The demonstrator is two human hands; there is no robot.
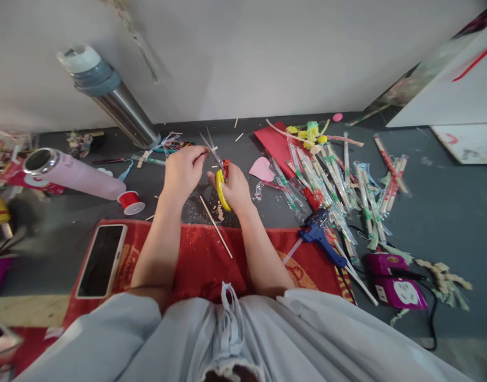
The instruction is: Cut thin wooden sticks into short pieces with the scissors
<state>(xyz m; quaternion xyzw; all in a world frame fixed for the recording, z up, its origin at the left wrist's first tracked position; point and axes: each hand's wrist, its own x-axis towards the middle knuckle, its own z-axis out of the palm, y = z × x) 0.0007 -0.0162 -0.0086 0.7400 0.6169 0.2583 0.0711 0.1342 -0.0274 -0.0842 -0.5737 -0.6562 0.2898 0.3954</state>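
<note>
My right hand [234, 187] is closed round the yellow handles of a pair of scissors [219, 178], whose metal blades point up and left. My left hand [183, 170] is pinched at the blade tips, holding a small thin stick piece that I can barely make out. Both hands hover over the dark grey floor [446, 212]. A long thin wooden stick [215, 226] lies just below the hands, with small cut bits beside it.
A blue glue gun [321, 239] and a heap of wrapped chopsticks [339, 180] lie to the right, with a pink heart [261, 168] and red paper [276, 140]. Left: phone [101, 260] on a red mat [203, 260], red thread spool [131, 202], pink bottle [74, 175], steel flask [112, 98]. Purple power strip [394, 281].
</note>
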